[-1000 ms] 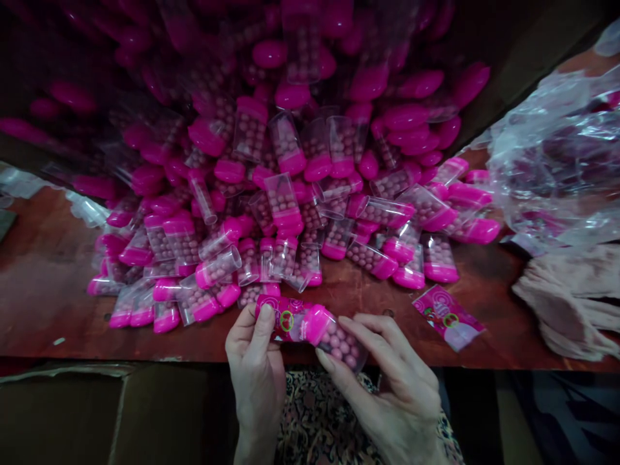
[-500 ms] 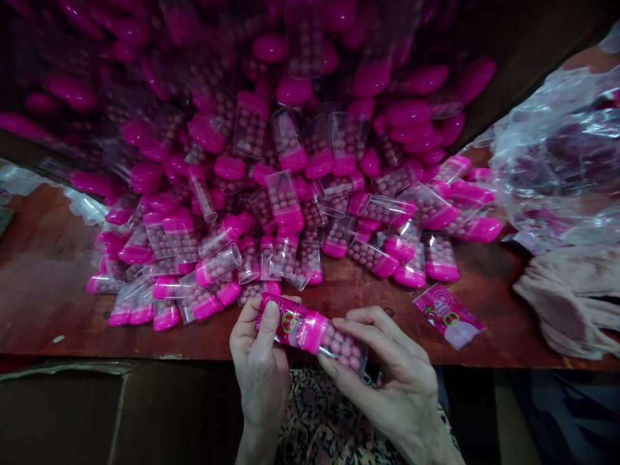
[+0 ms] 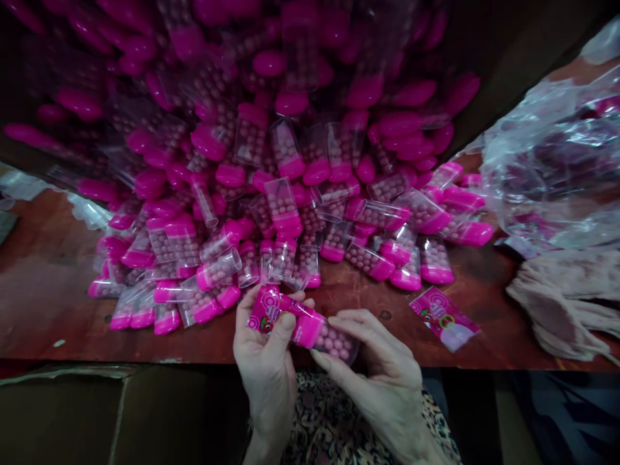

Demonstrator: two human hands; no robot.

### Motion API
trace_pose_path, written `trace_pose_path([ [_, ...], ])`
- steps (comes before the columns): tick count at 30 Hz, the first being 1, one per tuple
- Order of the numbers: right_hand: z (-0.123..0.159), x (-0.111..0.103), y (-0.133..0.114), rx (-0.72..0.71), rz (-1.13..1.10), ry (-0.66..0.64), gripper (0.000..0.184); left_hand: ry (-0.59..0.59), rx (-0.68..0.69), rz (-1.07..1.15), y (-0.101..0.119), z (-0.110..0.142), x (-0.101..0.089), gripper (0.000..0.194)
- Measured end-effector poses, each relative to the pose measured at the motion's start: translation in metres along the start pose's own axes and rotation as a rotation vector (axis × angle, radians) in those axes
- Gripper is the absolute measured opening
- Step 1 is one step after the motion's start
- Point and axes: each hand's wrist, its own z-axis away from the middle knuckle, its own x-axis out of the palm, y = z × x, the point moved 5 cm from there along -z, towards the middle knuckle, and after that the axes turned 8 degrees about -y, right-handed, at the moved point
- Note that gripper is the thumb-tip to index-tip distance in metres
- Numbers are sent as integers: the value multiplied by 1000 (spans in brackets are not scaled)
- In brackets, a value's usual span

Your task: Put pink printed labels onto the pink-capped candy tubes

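Below the container: patterned clothing, with a cardboard box lower and well to the left.
Right hand: thumb and fingers grasp the container by its clear body, at its right end.
Left hand: pinches a printed sleeve just left of the container, thumb uppermost.
Container: tilted between both hands, pink cap to the left, pink balls inside.
Printed sleeve: overlaps the cap; I cannot tell whether it goes all round.
Table: reddish wood, stretching out beyond the container.
Loose sleeve: flat, right of the container.
Pale cloth glove: farther right of it.
Pile: similar capped containers, beyond it.
Clear plastic: crumpled, beyond it and well right.
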Motion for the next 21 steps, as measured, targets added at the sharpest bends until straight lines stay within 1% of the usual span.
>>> trace_pose_path([
  [2, 1, 1, 2, 17, 7, 40, 30, -42, 4, 38, 0, 0, 4, 46],
  [3, 2, 1, 2, 22, 15, 66, 30, -71, -17, 54, -1, 0, 6, 46],
  [6, 3, 0, 2, 25, 14, 120, 31, -126, -138, 92, -8, 1, 10, 41],
  [8, 3, 0, 3, 29, -31, 118, 32, -146, -201, 115, -11, 1, 12, 38],
  [11, 2, 0, 5, 31, -126, 83, 35, -186, -254, 134, -13, -1, 13, 30],
  [15, 2, -1, 7, 20, -196, 91, 37, -225, -256, 125, -12, -3, 16, 24],
  [18, 3, -3, 2, -16, -123, 139, 37, -237, -251, 133, -11, -3, 18, 26],
  [21, 4, -3, -4, -55, -34, 179, 36, -244, -280, 153, -12, -2, 20, 27],
])
